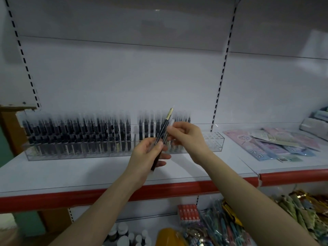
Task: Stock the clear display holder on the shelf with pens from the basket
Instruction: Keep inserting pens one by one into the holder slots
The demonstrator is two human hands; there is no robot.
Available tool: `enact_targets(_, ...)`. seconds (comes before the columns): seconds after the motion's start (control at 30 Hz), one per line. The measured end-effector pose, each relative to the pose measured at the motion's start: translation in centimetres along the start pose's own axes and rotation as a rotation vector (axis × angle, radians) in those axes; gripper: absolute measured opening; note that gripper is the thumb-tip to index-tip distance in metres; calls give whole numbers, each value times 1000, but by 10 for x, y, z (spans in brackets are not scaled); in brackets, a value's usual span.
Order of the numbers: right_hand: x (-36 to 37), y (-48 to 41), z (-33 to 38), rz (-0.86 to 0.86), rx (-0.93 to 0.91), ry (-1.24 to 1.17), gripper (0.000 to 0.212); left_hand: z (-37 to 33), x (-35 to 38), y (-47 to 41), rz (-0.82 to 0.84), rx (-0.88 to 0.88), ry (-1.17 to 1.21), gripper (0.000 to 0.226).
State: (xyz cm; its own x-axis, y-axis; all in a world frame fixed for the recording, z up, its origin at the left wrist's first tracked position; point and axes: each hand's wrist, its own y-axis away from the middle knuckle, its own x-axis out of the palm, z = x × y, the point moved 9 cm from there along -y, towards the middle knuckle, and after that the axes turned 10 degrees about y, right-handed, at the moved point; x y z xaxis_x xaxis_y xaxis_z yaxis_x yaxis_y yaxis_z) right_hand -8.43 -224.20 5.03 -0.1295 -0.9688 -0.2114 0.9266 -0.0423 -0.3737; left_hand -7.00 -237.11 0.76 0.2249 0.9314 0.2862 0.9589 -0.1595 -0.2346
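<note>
Pens (164,127) held slanted in front of the clear display holder (215,142), upper ends pointing up and right.
The left hand (149,153) grips the dark bundle low down, fingers curled round it. The right hand (188,139) pinches a clear-capped pen (170,124) near its top. Empty slots sit at the holder's right end on the shelf (88,171), nearer the right hand.
</note>
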Motion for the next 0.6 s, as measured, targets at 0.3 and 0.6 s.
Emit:
enact_targets(0.3,-59,-23,6,-229,55,-66,7,-2,-39,4,-196,-20,-4,18)
enact_targets(0.6,-111,-31,15,-501,-85,301,27,1,-38,4,-195,-66,137,8)
